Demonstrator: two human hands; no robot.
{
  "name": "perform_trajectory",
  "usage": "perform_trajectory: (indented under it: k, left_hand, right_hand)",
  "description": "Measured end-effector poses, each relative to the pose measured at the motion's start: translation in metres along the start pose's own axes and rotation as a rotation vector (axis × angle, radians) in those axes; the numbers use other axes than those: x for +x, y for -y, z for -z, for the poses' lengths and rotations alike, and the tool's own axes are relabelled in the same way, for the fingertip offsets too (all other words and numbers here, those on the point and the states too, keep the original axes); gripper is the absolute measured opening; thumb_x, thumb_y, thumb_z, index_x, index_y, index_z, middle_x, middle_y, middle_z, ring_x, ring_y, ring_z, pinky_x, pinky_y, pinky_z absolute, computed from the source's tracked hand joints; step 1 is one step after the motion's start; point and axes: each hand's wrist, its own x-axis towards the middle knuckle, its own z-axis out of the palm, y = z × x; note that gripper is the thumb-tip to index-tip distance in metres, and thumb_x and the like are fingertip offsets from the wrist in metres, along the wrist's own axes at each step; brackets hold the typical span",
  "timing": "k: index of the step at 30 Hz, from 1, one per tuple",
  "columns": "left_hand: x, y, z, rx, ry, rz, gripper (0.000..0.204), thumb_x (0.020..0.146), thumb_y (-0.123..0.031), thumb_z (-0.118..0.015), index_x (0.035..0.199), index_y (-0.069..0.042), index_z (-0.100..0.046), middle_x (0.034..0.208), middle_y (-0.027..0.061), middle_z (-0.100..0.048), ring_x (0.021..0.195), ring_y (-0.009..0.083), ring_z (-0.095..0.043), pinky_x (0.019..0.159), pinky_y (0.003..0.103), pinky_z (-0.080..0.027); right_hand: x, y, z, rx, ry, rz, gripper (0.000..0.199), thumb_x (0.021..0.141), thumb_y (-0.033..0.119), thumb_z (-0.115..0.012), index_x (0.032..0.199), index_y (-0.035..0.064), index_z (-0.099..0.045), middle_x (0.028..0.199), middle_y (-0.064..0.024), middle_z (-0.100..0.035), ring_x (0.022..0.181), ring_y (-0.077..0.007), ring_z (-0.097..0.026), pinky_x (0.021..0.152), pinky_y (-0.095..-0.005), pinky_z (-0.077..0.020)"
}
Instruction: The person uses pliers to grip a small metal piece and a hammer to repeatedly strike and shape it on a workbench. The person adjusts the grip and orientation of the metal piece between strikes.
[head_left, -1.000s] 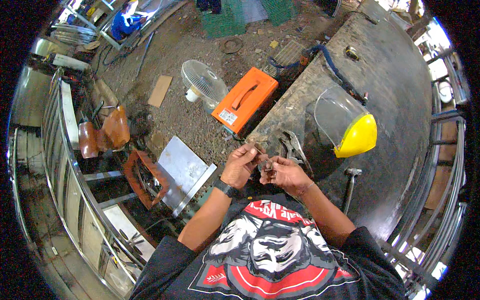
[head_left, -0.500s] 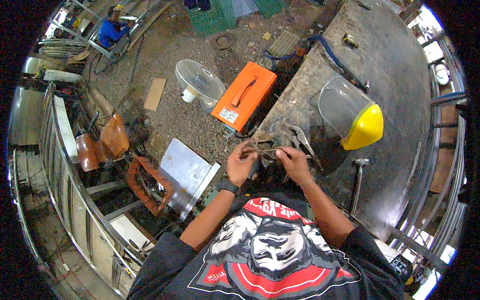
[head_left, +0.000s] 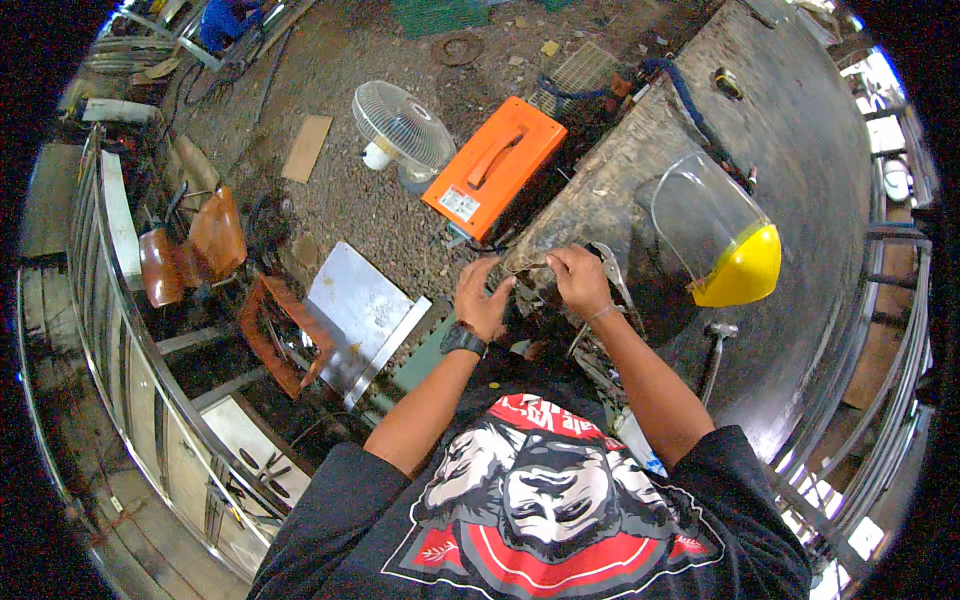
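Observation:
My right hand (head_left: 582, 282) is closed in a pinch on a thin brownish strand (head_left: 532, 268), whose exact kind is too small to make out. To its left, my left hand (head_left: 481, 298) has thumb and forefinger apart, close to the strand's other end. A dark watch sits on the left wrist. Partly hidden behind my right hand, a metal clamp (head_left: 617, 277) lies at the table's edge. Farther right on the dark worktable (head_left: 800, 170) rests a face shield (head_left: 742, 262) with a yellow crown and clear visor. A hammer (head_left: 717, 350) lies below it.
Beyond my hands stand an orange machine (head_left: 497, 168) with a top handle and a white fan (head_left: 402, 128). Left are a metal sheet (head_left: 352, 300), an orange-brown frame (head_left: 283, 335) and a metal railing (head_left: 135, 350). A person in blue (head_left: 225, 25) is far left.
The view has shifted, and both hands sit slightly farther out. My left thumb and forefinger have spread apart from their pinch, while the right hand keeps pinching the strand.

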Motion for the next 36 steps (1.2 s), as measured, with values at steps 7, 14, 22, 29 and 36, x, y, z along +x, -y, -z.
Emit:
perform_trajectory:
  k: [7,14,22,29,36]
  left_hand:
    - [-0.001,-0.004,-0.002,0.044,-0.044,-0.025,0.038,0.081,-0.019,-0.084,0.115,-0.007,-0.072,0.120,0.0147,-0.068,0.113,0.0371,-0.064,0.096,0.046,-0.051]
    - [0.006,0.002,0.003,0.094,-0.033,-0.146,0.034,0.082,-0.016,-0.083,0.113,-0.007,-0.072,0.117,0.0122,-0.069,0.105,0.0351,-0.067,0.087,0.046,-0.054]
    - [0.005,0.012,0.002,0.171,0.017,-0.167,0.031,0.085,-0.018,-0.080,0.114,-0.008,-0.073,0.117,0.0090,-0.069,0.104,0.0336,-0.066,0.086,0.046,-0.051]
    - [0.006,0.016,-0.001,0.183,0.016,-0.181,0.032,0.086,-0.020,-0.080,0.115,-0.010,-0.072,0.119,0.0089,-0.068,0.105,0.0338,-0.065,0.090,0.048,-0.049]
    - [0.007,0.015,-0.001,0.171,0.027,-0.186,0.032,0.087,-0.020,-0.079,0.115,-0.010,-0.071,0.119,0.0098,-0.068,0.105,0.0349,-0.065,0.090,0.048,-0.049]
  right_hand:
    - [-0.003,-0.001,-0.010,-0.028,-0.112,0.068,0.022,0.098,0.022,-0.059,0.102,0.0046,-0.071,0.095,-0.0218,-0.068,0.084,-0.0459,-0.065,0.073,-0.0538,-0.0536]
    - [-0.016,0.012,-0.010,-0.051,-0.083,-0.069,0.021,0.096,0.021,-0.062,0.100,0.0029,-0.072,0.091,-0.0215,-0.068,0.082,-0.0443,-0.066,0.073,-0.0519,-0.0533]
    - [-0.031,0.008,-0.026,-0.071,-0.198,-0.056,0.018,0.095,0.019,-0.064,0.097,0.0028,-0.071,0.089,-0.0205,-0.068,0.082,-0.0415,-0.066,0.074,-0.0477,-0.0545]
    - [-0.030,0.005,-0.029,-0.034,-0.251,-0.020,0.015,0.094,0.016,-0.067,0.097,0.0029,-0.071,0.089,-0.0191,-0.069,0.081,-0.0403,-0.067,0.074,-0.0478,-0.0550]
    - [-0.030,0.004,-0.027,-0.059,-0.229,-0.041,0.015,0.094,0.017,-0.066,0.097,0.0031,-0.071,0.091,-0.0182,-0.069,0.083,-0.0398,-0.067,0.075,-0.0468,-0.0556]
